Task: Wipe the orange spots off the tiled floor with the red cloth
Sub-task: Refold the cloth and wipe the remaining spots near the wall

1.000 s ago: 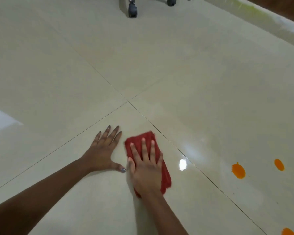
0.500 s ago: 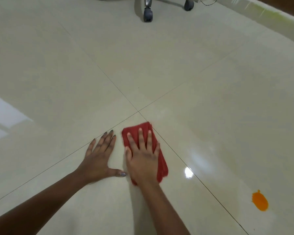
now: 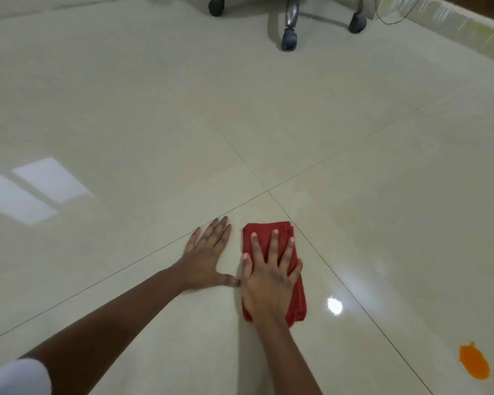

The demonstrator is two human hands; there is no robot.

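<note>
My right hand (image 3: 268, 280) flat, fingers spread on folded red cloth (image 3: 295, 305) | left hand (image 3: 204, 259) flat on glossy cream tiled floor (image 3: 154, 124) | orange spot (image 3: 474, 364) well right

a: what lies on the tiled floor (image 3: 154, 109)?
b: a folded red cloth (image 3: 298, 305) beside the grout lines' crossing, and an orange spot (image 3: 474, 365) well apart, near right.
a: farther off?
b: chair casters (image 3: 289, 41) near the far edge.
</note>
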